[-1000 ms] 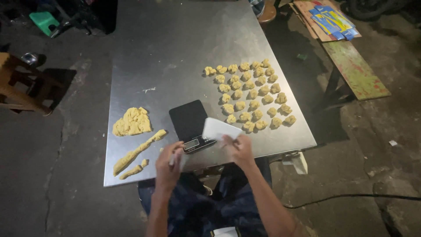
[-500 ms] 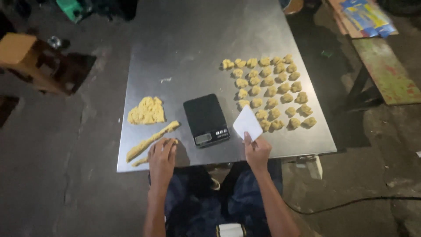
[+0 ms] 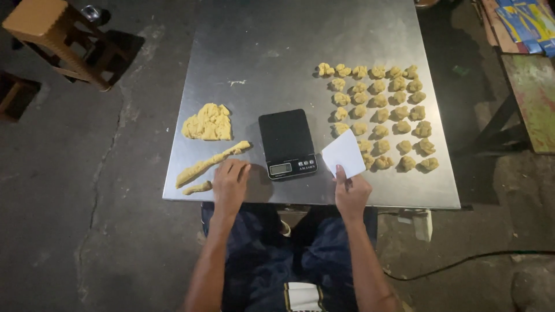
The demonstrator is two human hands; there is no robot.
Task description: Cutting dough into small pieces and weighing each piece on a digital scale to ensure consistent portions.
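Dough rope [image 3: 211, 163] lay on the tabletop [image 3: 289, 46] beside my left hand [image 3: 231, 180], which rested open, fingers touching it. My right hand [image 3: 351, 193] pinched a white scraper [image 3: 344, 153] near the scale [image 3: 287, 144]. I judged portioning underway; cutting came next.

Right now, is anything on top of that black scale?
Nothing lies on the black scale; its dark platform shows bare. The right hand holds a white scraper beside it. What lies beneath the scale on the metal table is covered.

Yellow dough pieces [image 3: 378, 115] far right, a black scale [image 3: 287, 143] mid-table, a white card [image 3: 344, 153], grey steel table [image 3: 300, 34], yellow dough rope [image 3: 211, 163] left.
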